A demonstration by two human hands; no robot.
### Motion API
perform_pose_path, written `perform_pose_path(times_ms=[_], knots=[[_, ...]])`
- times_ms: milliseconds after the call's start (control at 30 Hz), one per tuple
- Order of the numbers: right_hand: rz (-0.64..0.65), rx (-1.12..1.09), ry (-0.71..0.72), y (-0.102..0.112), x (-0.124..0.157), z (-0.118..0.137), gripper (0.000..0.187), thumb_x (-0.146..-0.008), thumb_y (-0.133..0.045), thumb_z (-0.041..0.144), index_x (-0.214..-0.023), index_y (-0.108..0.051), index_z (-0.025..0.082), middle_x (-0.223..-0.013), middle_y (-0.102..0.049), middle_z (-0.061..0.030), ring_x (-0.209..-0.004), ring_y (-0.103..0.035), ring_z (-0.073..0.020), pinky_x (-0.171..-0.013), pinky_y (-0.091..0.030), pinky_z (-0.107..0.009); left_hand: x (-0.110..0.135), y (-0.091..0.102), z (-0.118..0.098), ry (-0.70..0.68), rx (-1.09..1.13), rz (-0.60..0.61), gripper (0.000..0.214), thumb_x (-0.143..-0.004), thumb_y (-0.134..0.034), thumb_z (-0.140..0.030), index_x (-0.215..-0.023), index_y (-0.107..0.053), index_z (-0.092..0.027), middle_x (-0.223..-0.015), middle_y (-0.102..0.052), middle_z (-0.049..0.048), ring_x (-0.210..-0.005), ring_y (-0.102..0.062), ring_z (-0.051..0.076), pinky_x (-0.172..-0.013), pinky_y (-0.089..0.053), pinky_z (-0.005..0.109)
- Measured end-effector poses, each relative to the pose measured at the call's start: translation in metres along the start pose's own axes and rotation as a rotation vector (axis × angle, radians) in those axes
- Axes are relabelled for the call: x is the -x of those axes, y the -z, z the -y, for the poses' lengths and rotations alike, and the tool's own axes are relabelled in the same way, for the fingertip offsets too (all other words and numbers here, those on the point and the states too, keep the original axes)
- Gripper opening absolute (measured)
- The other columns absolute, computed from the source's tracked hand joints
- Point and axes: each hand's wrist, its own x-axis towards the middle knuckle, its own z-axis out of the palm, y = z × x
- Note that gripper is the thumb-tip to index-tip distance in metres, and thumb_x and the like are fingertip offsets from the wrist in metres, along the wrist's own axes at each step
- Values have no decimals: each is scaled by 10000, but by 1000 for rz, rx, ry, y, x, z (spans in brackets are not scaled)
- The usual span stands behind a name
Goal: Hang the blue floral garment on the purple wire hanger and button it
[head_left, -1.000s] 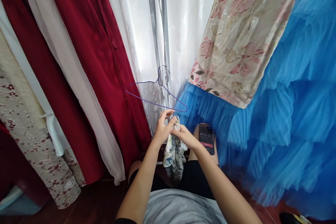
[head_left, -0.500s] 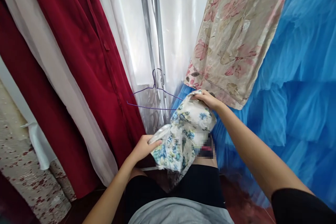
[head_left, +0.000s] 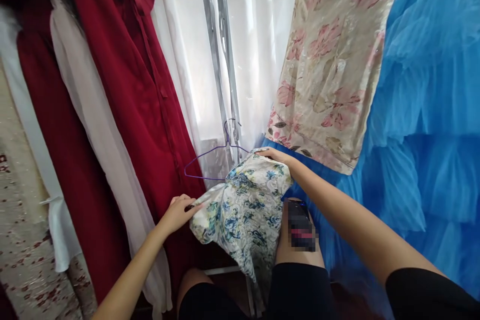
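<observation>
A blue-and-white floral garment [head_left: 243, 210] is stretched between my two hands in front of my knees. My left hand [head_left: 179, 212] is closed on its lower left corner. My right hand [head_left: 276, 155] is closed on its upper right corner, close to a thin purple wire hanger [head_left: 210, 157]. The hanger hangs on a metal frame [head_left: 223, 55] in front of a white curtain; the garment's top edge covers the hanger's right end. A phone [head_left: 301, 230] lies on my right thigh.
Dark red dresses [head_left: 127, 75] and a white dress [head_left: 92, 110] hang at the left. A beige dress with pink flowers [head_left: 330, 60] and a blue tulle dress [head_left: 423, 110] hang at the right. A patterned cream garment [head_left: 18, 240] fills the far left.
One second ago both hands held the garment bunched together low down. They have moved apart, spreading it open, the right hand rising to the hanger and the left shifting left.
</observation>
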Motion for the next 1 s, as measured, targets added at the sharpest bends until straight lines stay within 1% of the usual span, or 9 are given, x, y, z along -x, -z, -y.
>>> perform_pose_path(times_ms=[67, 167, 300, 433, 567, 633, 733, 900, 1000], knots=[[19, 3, -10, 2, 3, 6, 304, -595, -862, 338, -758, -719, 125, -663, -726, -26, -544, -638, -166, -558, -519, -273, -16, 7, 18, 76, 1, -45, 190, -834, -666, -435, -927, -778, -313, -938, -704, 57, -996, -582, 311, -1012, -328, 489], [13, -9, -31, -3, 8, 15, 273, -605, -861, 298, -779, -727, 135, -651, -727, -20, -564, -660, -188, -563, -530, -285, -50, 28, 25, 152, 84, -272, 152, -777, -669, -269, -901, -754, -293, -972, -719, 64, -1009, -561, 326, -1029, -310, 513], [-37, -125, -141, -11, 15, 22, 261, -635, -843, 262, -843, -734, 149, -701, -755, -50, -593, -698, -234, -580, -567, -334, -109, 55, 5, 128, 162, -400, 198, -824, -557, -198, -966, -683, -252, -1091, -691, 74, -998, -565, 279, -968, -396, 411], [-103, -288, -249, -9, 21, 15, 248, -707, -808, 276, -912, -721, 165, -753, -768, -67, -666, -731, -279, -668, -601, -417, -143, 54, -27, 76, 288, -408, 229, -830, -579, -230, -1058, -606, -221, -945, -685, 43, -838, -603, 201, -805, -452, 290], [-184, -335, -122, -2, 42, -12, 287, -797, -733, 440, -909, -712, 177, -756, -763, -68, -723, -739, -284, -697, -592, -406, -127, 46, -45, 20, 333, -638, 149, -761, -657, -232, -883, -576, -205, -814, -626, 9, -762, -574, 173, -732, -433, 253], [-231, -325, 14, 1, 57, -29, 384, -784, -714, 563, -875, -710, 190, -764, -762, -77, -771, -739, -299, -702, -584, -396, -111, 42, -49, -30, 322, -633, 101, -825, -618, -298, -822, -584, -203, -780, -620, 12, -732, -571, 177, -714, -438, 258], [-403, -232, 208, 0, 71, -38, 391, -733, -770, 581, -830, -690, 211, -798, -766, -65, -810, -727, -285, -694, -563, -348, -90, 36, -57, -120, 238, -575, 208, -917, -549, -392, -917, -652, -212, -873, -686, 43, -825, -630, 213, -778, -456, 285], [-578, -313, 378, -15, 45, 14, 411, -645, -837, 541, -769, -609, 222, -730, -716, -14, -807, -697, -264, -684, -560, -335, -87, 43, -74, -141, -15, -567, 252, -950, -537, -431, -998, -682, -231, -996, -717, 75, -911, -644, 245, -804, -420, 288], [-558, -246, 456, -41, 33, 44, 396, -800, -703, 605, -846, -620, 221, -794, -710, -15, -904, -688, -255, -748, -569, -344, -91, 45, -71, -57, -88, -569, 265, -965, -527, -452, -944, -667, -228, -845, -697, 58, -788, -625, 229, -715, -383, 274]])
